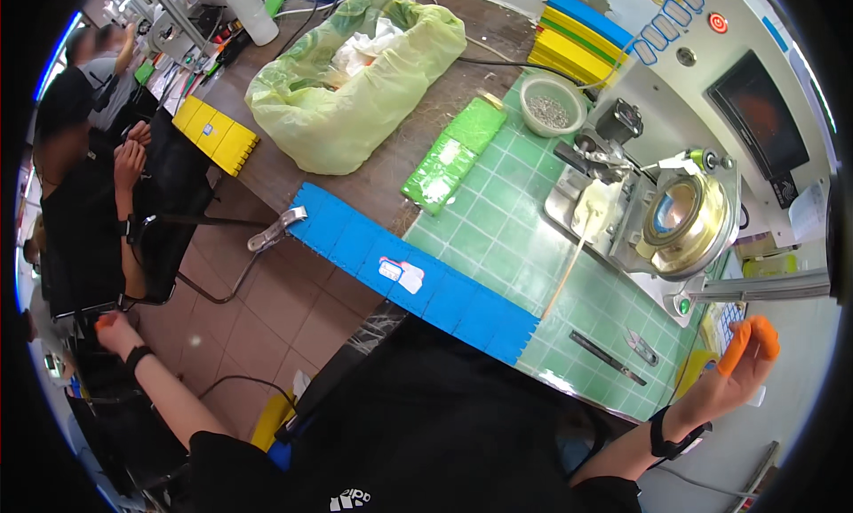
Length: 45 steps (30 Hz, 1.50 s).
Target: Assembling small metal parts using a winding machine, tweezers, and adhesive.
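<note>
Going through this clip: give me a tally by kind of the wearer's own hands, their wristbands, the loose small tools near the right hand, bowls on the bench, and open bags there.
Hands: 2 (left hand, right hand)
Black wristbands: 2
Tools: 2 (dark slim tool, silver snips)
Bowl: 1
Light-green bag: 1
Total: 8

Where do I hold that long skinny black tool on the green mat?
Probably pinch the long skinny black tool around its middle, coming straight down from above, one fingertip against each long edge. It's narrow and lies lengthwise on the green mat, with bare mat along both edges there. Mind the snips to its right.
</note>
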Tool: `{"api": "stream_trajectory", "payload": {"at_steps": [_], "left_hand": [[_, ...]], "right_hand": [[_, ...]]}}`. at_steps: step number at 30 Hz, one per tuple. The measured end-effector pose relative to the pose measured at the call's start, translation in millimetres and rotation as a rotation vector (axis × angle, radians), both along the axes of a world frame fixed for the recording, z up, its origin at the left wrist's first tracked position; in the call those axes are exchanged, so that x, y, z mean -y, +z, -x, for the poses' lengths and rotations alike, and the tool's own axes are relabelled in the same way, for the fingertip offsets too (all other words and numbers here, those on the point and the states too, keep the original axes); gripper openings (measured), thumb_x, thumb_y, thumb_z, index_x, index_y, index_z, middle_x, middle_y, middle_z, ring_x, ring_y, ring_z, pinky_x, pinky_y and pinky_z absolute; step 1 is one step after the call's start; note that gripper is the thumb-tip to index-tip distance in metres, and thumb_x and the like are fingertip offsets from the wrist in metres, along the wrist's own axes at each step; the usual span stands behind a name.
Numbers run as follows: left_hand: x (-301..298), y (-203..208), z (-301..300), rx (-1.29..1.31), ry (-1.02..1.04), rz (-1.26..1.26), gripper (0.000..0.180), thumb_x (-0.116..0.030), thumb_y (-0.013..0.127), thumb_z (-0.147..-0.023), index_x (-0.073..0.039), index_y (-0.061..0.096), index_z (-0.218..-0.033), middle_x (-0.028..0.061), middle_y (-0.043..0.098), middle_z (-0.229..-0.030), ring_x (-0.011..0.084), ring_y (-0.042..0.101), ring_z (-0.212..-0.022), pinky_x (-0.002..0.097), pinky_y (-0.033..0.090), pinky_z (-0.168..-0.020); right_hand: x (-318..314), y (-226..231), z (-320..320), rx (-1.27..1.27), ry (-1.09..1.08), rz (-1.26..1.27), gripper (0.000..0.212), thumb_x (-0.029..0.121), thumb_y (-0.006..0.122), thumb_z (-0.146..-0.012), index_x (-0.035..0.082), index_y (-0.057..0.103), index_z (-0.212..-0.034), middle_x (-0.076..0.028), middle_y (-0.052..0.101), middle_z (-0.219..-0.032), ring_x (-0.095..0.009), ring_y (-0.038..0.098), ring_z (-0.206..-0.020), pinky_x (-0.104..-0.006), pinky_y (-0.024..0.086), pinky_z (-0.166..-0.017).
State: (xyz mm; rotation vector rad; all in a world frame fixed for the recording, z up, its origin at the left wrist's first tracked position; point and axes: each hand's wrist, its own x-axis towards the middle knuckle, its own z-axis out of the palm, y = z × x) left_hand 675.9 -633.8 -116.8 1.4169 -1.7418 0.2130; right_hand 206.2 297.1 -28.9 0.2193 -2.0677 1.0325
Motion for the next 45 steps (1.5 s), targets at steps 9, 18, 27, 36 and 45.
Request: {"api": "stream_trajectory", "payload": {"at_steps": [9,18,27,36,45], "left_hand": [[-394.5,148.0,352.4,0.146,-1.657,0.316,0.019,-0.008,0.074,-0.092,0.001,0.065,-0.106,0.0155,0.067,-0.104,0.0261,0.067,-0.080,0.0361,0.056,-0.076],[-545.3,92.2,389.4,-0.228,-2.127,-0.427,0.030,-0.004,0.090,-0.063,-0.003,0.075,-0.089,0.0136,0.072,-0.099,0.0230,0.065,-0.071,0.0333,0.052,-0.058],[-559.1,94.6,401.9,-0.121,-2.155,-0.500,0.028,-0.006,0.092,-0.066,-0.004,0.076,-0.089,0.0142,0.074,-0.099,0.0236,0.067,-0.075,0.0327,0.051,-0.060],[-569.6,89.4,409.9,-0.201,-2.168,-0.472,0.025,-0.005,0.092,-0.070,-0.005,0.075,-0.088,0.0139,0.074,-0.097,0.0226,0.066,-0.071,0.0332,0.049,-0.058],[-570.3,89.3,409.8,-0.312,-2.153,-0.577,0.024,-0.001,0.090,-0.071,-0.006,0.076,-0.089,0.0155,0.072,-0.100,0.0227,0.066,-0.072,0.0349,0.049,-0.059]], "right_hand": [[139.9,10.3,-31.6,0.063,0.626,-0.177,0.035,0.042,0.081,-0.094,0.008,0.079,-0.096,-0.008,0.073,-0.086,-0.027,0.067,-0.071,-0.0381,0.053,-0.063],[157.4,9.5,-26.9,0.231,0.980,-0.070,0.032,0.013,0.093,-0.076,0.004,0.083,-0.105,-0.011,0.078,-0.111,-0.023,0.071,-0.083,-0.0331,0.056,-0.070],[144.6,-8.3,-21.2,0.224,0.991,0.032,0.031,0.010,0.092,-0.074,0.006,0.084,-0.104,-0.008,0.077,-0.107,-0.021,0.070,-0.081,-0.0314,0.053,-0.065],[147.4,-4.3,-18.4,0.404,1.025,0.183,0.023,0.006,0.092,-0.074,0.006,0.080,-0.095,-0.008,0.076,-0.096,-0.022,0.070,-0.073,-0.0313,0.053,-0.061],[143.1,-6.8,-15.9,0.554,1.103,0.374,0.022,0.005,0.092,-0.080,0.005,0.078,-0.097,-0.008,0.076,-0.094,-0.020,0.071,-0.075,-0.0290,0.053,-0.062]]}}
